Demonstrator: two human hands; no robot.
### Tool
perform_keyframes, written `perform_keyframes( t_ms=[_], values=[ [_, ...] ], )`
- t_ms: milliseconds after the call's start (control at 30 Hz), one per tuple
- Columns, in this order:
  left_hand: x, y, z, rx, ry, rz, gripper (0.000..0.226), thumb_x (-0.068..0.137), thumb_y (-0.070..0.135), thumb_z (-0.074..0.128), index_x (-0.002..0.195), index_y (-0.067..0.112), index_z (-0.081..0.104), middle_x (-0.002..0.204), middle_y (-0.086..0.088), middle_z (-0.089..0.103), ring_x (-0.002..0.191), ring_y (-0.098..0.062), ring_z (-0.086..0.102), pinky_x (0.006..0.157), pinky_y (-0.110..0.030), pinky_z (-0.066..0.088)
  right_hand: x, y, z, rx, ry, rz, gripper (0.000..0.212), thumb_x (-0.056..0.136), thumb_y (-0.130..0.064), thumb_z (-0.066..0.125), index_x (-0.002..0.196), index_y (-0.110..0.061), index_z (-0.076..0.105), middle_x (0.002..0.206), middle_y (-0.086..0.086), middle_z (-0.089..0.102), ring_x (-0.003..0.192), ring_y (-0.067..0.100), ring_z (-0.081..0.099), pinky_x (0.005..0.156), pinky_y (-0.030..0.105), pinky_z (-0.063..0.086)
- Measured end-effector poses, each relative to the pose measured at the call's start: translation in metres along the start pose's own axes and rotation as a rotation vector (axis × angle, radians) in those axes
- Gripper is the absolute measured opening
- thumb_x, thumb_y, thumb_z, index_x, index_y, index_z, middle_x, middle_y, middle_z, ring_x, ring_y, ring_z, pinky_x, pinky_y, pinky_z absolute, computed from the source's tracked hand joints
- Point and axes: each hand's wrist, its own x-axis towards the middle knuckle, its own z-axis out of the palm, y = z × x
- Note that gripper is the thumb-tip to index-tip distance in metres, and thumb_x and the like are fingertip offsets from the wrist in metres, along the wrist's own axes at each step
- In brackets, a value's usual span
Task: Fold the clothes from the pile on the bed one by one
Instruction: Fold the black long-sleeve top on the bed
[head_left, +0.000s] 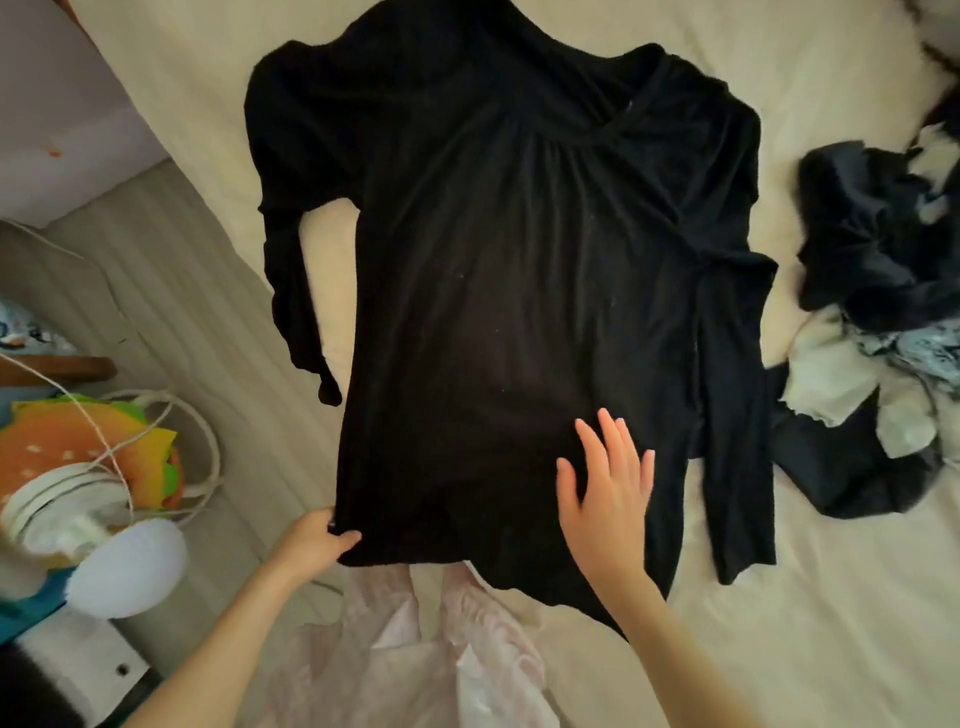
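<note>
Black long-sleeved top (498, 291) spread flat on the bed (831, 623), collar far, hem near; pile of clothes (878, 322) waiting at the right. Best now to smooth the body flat, keep the hem taut, then bring each sleeve inward before folding. Left hand (317, 540) pinching the near-left hem corner, fingers curled round the cloth. Right hand (608, 478) open, fingers straight and spread, resting flat on the lower part of the top.

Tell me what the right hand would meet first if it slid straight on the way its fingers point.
The right hand already lies flat on the black top; going on, it would probably meet only more of that cloth.
</note>
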Motion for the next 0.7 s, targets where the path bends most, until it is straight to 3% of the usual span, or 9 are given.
perform_keyframes(
  t_ms=[100, 167, 300, 400, 500, 567, 633, 700],
  values=[
    [-0.007, -0.015, 0.006, 0.157, 0.149, -0.084, 0.040, 0.085, 0.007, 0.062, 0.123, 0.001, 0.053, 0.123, -0.022, 0.058, 0.111, -0.035, 0.056, 0.096, -0.040, 0.043, -0.024, 0.038, -0.020, 0.196, 0.025, 0.355, 0.045, 0.093, -0.021, 0.056, 0.136, -0.009, 0.046, 0.145, 0.007, 0.041, 0.136, 0.024, 0.036, 0.111, 0.035, 0.025],
    [-0.021, 0.001, 0.014, 0.202, 0.309, -0.028, 0.048, 0.085, 0.005, 0.059, 0.130, 0.001, 0.044, 0.128, -0.025, 0.050, 0.115, -0.040, 0.050, 0.096, -0.043, 0.040, -0.033, 0.059, -0.027, 0.332, -0.016, 0.548, 0.046, 0.093, -0.023, 0.058, 0.135, -0.010, 0.045, 0.135, 0.003, 0.048, 0.121, 0.016, 0.045, 0.102, 0.028, 0.035],
    [-0.056, 0.073, 0.045, 0.277, 0.570, 0.390, 0.040, 0.089, 0.006, 0.055, 0.128, 0.004, 0.048, 0.122, -0.016, 0.052, 0.110, -0.031, 0.053, 0.085, -0.035, 0.044, -0.039, 0.083, -0.024, 0.513, -0.186, 0.699, 0.018, 0.090, -0.025, 0.063, 0.105, -0.018, 0.054, 0.089, -0.013, 0.056, 0.094, 0.015, 0.057, 0.074, 0.024, 0.041],
    [-0.070, 0.128, 0.082, 0.402, 0.627, 0.714, 0.039, 0.085, 0.005, 0.061, 0.123, 0.005, 0.055, 0.123, -0.015, 0.054, 0.110, -0.032, 0.056, 0.083, -0.037, 0.049, -0.038, 0.097, -0.022, 0.710, -0.333, 0.806, 0.013, 0.090, -0.024, 0.063, 0.100, -0.017, 0.058, 0.088, -0.007, 0.064, 0.082, 0.011, 0.061, 0.063, 0.021, 0.046],
    [-0.084, 0.167, 0.124, 0.690, 0.475, 0.817, 0.048, 0.091, 0.019, 0.056, 0.138, 0.017, 0.044, 0.148, -0.011, 0.035, 0.137, -0.032, 0.031, 0.106, -0.045, 0.035, -0.050, 0.122, -0.028, 0.638, -0.513, 0.769, 0.019, 0.092, -0.020, 0.060, 0.104, -0.006, 0.064, 0.095, 0.005, 0.068, 0.083, 0.015, 0.063, 0.068, 0.023, 0.050],
    [-0.089, 0.182, 0.144, 0.843, 0.399, 0.743, 0.050, 0.097, 0.029, 0.043, 0.146, 0.022, 0.030, 0.154, -0.003, 0.024, 0.143, -0.025, 0.016, 0.116, -0.043, 0.022, -0.052, 0.140, -0.040, 0.462, -0.605, 0.657, 0.024, 0.094, -0.026, 0.057, 0.099, -0.004, 0.066, 0.085, 0.004, 0.067, 0.079, 0.018, 0.062, 0.071, 0.028, 0.050],
    [-0.092, 0.199, 0.151, 0.830, 0.472, 0.682, 0.044, 0.098, 0.030, 0.040, 0.141, 0.022, 0.036, 0.144, -0.002, 0.038, 0.136, -0.020, 0.030, 0.112, -0.038, 0.026, -0.038, 0.157, -0.061, 0.323, -0.543, 0.548, 0.034, 0.095, -0.035, 0.053, 0.079, -0.006, 0.064, 0.069, 0.003, 0.062, 0.069, 0.018, 0.060, 0.069, 0.033, 0.052],
    [-0.092, 0.220, 0.149, 0.750, 0.592, 0.709, 0.038, 0.096, 0.027, 0.045, 0.133, 0.020, 0.047, 0.133, -0.004, 0.048, 0.125, -0.019, 0.042, 0.105, -0.038, 0.031, -0.009, 0.170, -0.087, 0.290, -0.348, 0.504, 0.037, 0.096, -0.038, 0.049, 0.069, -0.013, 0.054, 0.064, 0.000, 0.057, 0.065, 0.018, 0.058, 0.062, 0.031, 0.047]
  ],
)
